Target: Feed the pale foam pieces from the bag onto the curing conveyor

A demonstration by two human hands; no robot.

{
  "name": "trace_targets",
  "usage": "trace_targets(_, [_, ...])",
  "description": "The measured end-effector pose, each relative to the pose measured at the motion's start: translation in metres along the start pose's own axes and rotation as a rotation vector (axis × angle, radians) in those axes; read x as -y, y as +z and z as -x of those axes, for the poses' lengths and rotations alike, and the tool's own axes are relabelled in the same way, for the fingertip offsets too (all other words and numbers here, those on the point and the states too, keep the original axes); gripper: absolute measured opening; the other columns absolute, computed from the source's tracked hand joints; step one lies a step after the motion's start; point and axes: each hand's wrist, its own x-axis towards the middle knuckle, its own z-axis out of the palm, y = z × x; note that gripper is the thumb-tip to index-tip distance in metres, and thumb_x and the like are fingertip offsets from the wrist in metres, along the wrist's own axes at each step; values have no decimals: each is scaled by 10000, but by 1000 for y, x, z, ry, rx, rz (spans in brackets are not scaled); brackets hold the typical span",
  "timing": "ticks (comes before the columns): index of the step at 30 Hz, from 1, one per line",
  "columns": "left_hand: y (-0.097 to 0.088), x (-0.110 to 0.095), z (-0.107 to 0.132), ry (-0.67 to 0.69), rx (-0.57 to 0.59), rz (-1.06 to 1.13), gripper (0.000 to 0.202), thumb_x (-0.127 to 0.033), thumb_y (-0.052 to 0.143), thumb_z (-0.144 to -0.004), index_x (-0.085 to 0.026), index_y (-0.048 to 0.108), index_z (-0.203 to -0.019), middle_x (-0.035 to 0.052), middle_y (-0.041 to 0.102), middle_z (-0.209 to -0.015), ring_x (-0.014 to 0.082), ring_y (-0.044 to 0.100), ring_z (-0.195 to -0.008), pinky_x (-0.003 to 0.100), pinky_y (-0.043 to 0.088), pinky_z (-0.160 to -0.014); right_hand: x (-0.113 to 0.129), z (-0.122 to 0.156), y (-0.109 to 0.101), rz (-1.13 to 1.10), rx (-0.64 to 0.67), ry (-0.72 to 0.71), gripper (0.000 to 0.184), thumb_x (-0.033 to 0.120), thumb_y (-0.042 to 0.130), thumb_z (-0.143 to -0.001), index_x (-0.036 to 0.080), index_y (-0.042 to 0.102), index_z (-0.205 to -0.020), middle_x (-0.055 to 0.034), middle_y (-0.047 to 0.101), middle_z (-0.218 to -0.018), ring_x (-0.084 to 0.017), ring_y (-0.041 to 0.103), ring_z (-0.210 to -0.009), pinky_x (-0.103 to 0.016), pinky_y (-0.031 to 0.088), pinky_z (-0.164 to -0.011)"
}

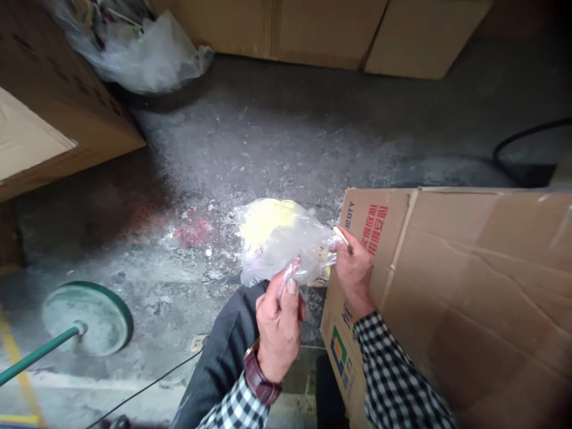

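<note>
Checked shirt cuffs [393,372] reach in from the bottom of the view, and just past them the person's two hands work close together above a dark trouser leg [221,339]. The left hand [279,328], a brown-strapped wristwatch [261,375] on its wrist, is curled, thumb pressed to the fingers, pinching the twisted neck of a clear plastic bag [281,241]. The right hand [353,268] pinches the bag's far corner between thumb and fingertips, where a thin pale-yellow strip [340,235] pokes out. Something soft and yellow [263,223] (hard to say what) fills the bag, which is held in the air between the hands. Right against the right forearm stands a big cardboard carton [469,298], tilted, with red characters and a green-and-blue logo printed on it — it blocks everything on that side. Beyond lies a stained concrete floor [286,137] with a red smear [192,233], a round green base [87,319] with its green pole [36,354], a black cable [522,140], a bulging plastic sack [143,53], and more cartons [322,30] along the far edge.
</note>
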Motion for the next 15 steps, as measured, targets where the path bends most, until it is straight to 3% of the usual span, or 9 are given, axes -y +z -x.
trace_targets(3, [4,0,3,16,2,2,366,-331,494,-1091,-251,644,-1415,-70,511,-578,88,479,-485,205,428,-513,26,7,-32,-137,-166,88,460,363,537,-919,155,748,-1270,-90,801,-985,-227,740,-856,-345,589,-814])
trace_targets(7, [10,1,6,21,1,13,384,-346,494,-1090,-221,620,-1430,-67,519,-579,94,480,-496,216,416,-524,54,10,-78,-96,-410,1,432,264,539,-905,153,760,-1259,-99,792,-1033,-213,733,-849,-321,581,-790])
trace_targets(11, [16,-1,4,41,-16,7,418,-393,457,-1098,-206,600,-1443,-69,511,-558,104,471,-488,226,412,-528,55,9,-99,13,-448,-67,351,275,604,-902,141,788,-1170,-107,796,-1028,-209,738,-807,-334,592,-801])
trace_targets(15, [23,-4,1,34,-48,-21,439,-431,443,-1099,-193,597,-1434,-72,510,-541,109,451,-470,232,412,-532,56,29,-122,-114,-405,-158,528,358,625,-972,177,572,-1465,-146,737,-1268,-295,728,-1130,-468,623,-917])
